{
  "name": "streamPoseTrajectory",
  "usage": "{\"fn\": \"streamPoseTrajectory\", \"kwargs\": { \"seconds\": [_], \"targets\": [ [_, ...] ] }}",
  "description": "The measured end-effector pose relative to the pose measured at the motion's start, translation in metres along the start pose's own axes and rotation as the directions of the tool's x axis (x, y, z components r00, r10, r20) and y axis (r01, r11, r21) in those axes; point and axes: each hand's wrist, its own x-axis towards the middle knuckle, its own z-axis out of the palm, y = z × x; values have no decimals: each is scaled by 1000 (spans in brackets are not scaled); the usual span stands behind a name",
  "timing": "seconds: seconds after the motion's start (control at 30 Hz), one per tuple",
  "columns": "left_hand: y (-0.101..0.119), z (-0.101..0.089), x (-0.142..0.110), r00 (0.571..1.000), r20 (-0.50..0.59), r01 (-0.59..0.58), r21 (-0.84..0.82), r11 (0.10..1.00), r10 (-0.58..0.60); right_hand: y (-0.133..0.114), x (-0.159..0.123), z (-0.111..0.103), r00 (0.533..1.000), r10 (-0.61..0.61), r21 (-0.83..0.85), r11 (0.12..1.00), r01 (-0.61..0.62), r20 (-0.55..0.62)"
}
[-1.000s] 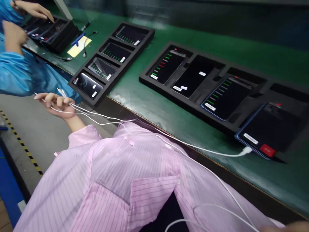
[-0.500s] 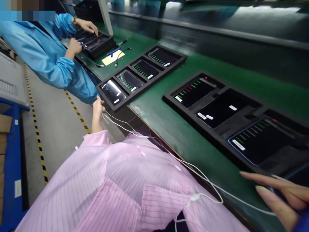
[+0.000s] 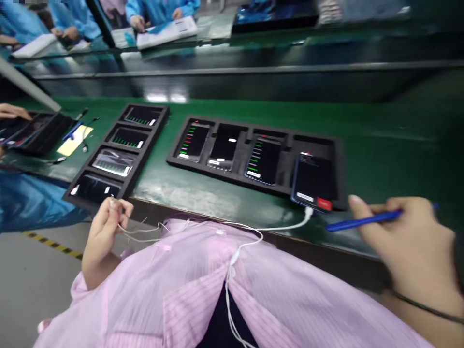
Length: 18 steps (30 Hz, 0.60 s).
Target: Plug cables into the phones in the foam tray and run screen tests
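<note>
My left hand is closed in a pinch on a thin white earphone cord, just below the nearest phone of the left tray. My right hand grips a blue pen, its end pointing left over the bench edge. Left of that hand, a phone with a red patch on its screen sits tilted in the last slot of the right tray. A white plug is in its lower edge, and the cord runs across my lap.
Phones with green bars fill the other slots, such as this phone. On the green bench, a yellow note lies with short cables and a blue pen-like item. A co-worker's hand rests over a black tray at left.
The view has swung right and levelled. My right hand, earlier at the lower right edge, now shows fully with the blue pen. My left hand still pinches the cord beside the left tray.
</note>
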Motion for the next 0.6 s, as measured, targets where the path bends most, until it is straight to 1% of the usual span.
{"fn": "streamPoseTrajectory", "kwargs": {
  "seconds": [0.03,0.07,0.1,0.2,0.23,0.27,0.3,0.37,0.4,0.47,0.53,0.57,0.6],
  "targets": [
    [6,11,2,988,151,6,-64,998,4,-8,-6,2,999,36,45,998,-34,-34],
    [10,24,6,963,268,9,-98,995,17,-15,-11,3,997,33,92,995,-26,-72],
    [14,38,12,939,341,0,-114,993,39,-22,-17,3,997,14,123,992,-4,-81],
    [22,88,29,888,438,-106,-105,989,142,-32,-31,4,996,-78,185,979,83,-32],
    [26,107,34,861,475,-156,-94,983,182,-33,-34,4,994,-104,205,973,105,-15],
    [31,126,37,821,530,-208,-70,976,213,-32,-35,5,992,-123,227,966,123,-14],
    [37,146,39,772,589,-268,-40,963,239,-29,-35,6,990,-135,249,959,139,-31],
    [52,187,37,661,711,-399,60,915,241,-23,-32,9,984,-149,290,941,172,-101],
    [60,207,34,611,756,-475,113,873,235,-20,-28,11,977,-164,311,929,200,-136],
    [72,245,24,539,819,-628,236,741,196,-14,-19,16,956,-231,337,899,280,-179],
    [77,276,13,494,855,-743,319,588,161,-11,-10,24,940,-289,371,865,338,-183],
    [77,289,8,475,866,-783,335,524,156,-10,-6,28,944,-279,412,850,328,-176],
    [76,300,4,459,874,-812,340,475,160,-9,-3,32,957,-240,468,836,288,-161]
  ]
}}
